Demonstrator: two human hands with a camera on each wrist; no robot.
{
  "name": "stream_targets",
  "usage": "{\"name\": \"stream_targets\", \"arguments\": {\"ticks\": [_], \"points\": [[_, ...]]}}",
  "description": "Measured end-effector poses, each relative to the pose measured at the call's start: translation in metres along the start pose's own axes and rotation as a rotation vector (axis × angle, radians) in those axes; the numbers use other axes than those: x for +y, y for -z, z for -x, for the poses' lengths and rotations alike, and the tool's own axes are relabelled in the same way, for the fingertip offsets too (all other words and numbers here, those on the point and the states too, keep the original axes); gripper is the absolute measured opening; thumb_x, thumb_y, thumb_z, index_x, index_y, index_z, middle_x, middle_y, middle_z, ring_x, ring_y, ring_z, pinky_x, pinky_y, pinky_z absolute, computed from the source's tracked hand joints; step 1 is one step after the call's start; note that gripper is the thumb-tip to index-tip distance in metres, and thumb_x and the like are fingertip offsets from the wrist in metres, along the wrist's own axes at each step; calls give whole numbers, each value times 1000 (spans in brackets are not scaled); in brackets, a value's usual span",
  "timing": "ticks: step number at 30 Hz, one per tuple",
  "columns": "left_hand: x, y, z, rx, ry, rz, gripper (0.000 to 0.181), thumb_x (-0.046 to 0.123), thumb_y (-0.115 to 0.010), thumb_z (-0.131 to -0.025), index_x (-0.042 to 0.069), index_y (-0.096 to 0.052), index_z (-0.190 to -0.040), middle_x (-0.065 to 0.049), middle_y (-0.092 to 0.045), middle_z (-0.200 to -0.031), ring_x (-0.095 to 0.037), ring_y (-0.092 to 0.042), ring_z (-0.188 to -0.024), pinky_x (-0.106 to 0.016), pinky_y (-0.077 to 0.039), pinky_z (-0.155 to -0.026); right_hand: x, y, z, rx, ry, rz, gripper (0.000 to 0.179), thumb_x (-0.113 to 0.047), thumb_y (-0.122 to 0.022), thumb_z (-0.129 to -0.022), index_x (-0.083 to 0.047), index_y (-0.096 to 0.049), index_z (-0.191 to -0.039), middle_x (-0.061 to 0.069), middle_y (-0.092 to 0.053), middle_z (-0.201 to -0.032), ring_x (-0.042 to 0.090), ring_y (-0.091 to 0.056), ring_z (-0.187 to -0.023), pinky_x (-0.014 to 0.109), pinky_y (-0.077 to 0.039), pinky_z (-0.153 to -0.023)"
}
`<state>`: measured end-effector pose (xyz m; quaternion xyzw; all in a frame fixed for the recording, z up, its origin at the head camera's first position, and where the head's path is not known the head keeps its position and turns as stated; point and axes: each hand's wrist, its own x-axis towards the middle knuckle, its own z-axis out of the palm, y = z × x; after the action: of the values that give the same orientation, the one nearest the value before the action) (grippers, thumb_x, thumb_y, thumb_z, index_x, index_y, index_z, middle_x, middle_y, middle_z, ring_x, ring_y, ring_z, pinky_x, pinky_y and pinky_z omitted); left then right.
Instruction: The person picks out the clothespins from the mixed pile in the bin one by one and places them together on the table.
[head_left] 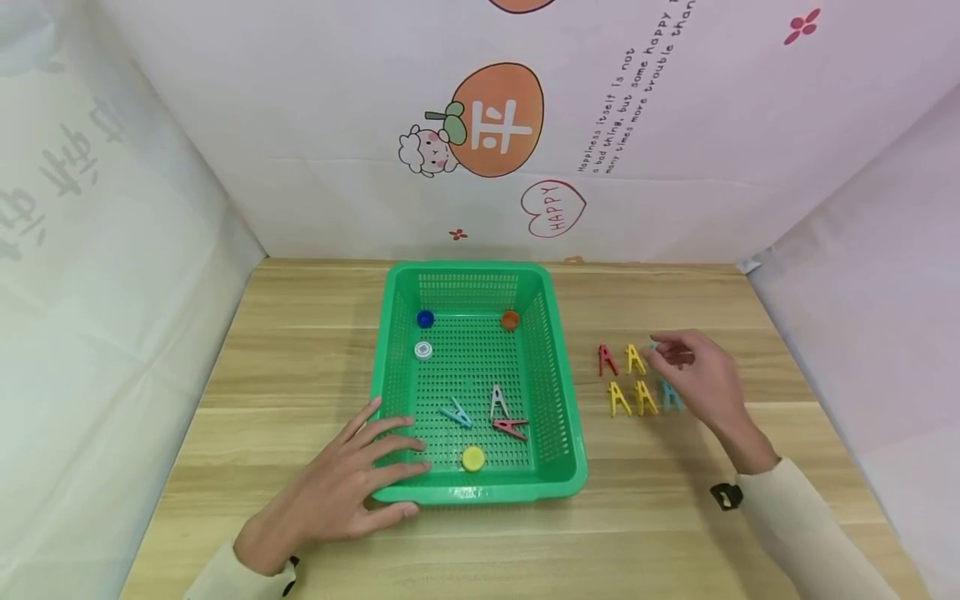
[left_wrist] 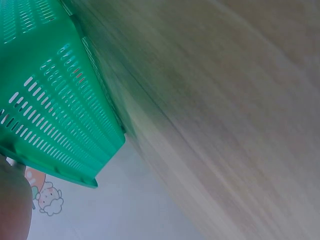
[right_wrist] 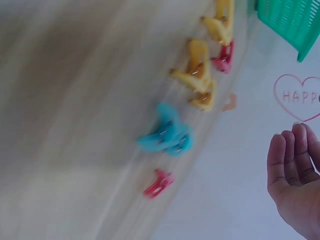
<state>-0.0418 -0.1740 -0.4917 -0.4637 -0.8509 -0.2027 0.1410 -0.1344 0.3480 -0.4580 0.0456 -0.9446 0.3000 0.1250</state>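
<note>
My left hand [head_left: 345, 479] lies spread over the near left corner of a green basket [head_left: 480, 493], its fingers reaching across the rim. To the right of the basket, my right hand [head_left: 701, 379] is raised over a group of clothespins, nearest the blue ones. Two blue clothespins [right_wrist: 167, 132] and a red clothespin [right_wrist: 159, 183] show in the right wrist view, apart from the fingers, which hold nothing visible there. Beside them in the head view are a red clothespin [head_left: 606, 360] and several yellow clothespins [head_left: 617, 398]. The hand partly hides the blue pair.
Inside the basket lie a light blue clothespin [head_left: 457, 413], a grey one and a dark red one. Around them are a yellow cap [head_left: 473, 458], a white cap [head_left: 423, 350], a blue cap [head_left: 425, 319] and an orange cap [head_left: 510, 320]. Printed white sheets wall the wooden table [head_left: 300, 350].
</note>
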Motion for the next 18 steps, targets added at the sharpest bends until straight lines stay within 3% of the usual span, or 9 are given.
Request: {"name": "stream_targets", "arguments": {"ticks": [3, 6, 18], "points": [[0, 0, 0, 0, -1, 0, 45, 61, -65, -104, 26, -81, -128, 4, -73, -134, -27, -55, -146, -53, -8, -141, -10, -5, -8, -8, 38, -22, 34, -31, -78, -103, -5, -78, -124, 10, -76, -106, 6, -66, -92, 1, -48, -79], [0, 0, 0, 4, -5, -1, 45, 61, -63, -105, 26, -81, -128, 4, -74, -134, -27, -55, -146, -53, -9, -141, -21, -10, -16, -18, 72, -56, 31, -29, -77, -103, -6, -78, -124, 9, -74, -105, 5, -66, -93, -1, -48, -81], [-1, 0, 0, 8, -11, -9, 46, 62, -61, -106, 26, -81, -127, 4, -74, -134, -27, -55, -146, -53, -9, -141, -66, -27, -44, -62, 152, -136, 27, -26, -80, -101, -11, -80, -123, 5, -74, -105, 23, -74, -97, 10, -53, -84]]}}
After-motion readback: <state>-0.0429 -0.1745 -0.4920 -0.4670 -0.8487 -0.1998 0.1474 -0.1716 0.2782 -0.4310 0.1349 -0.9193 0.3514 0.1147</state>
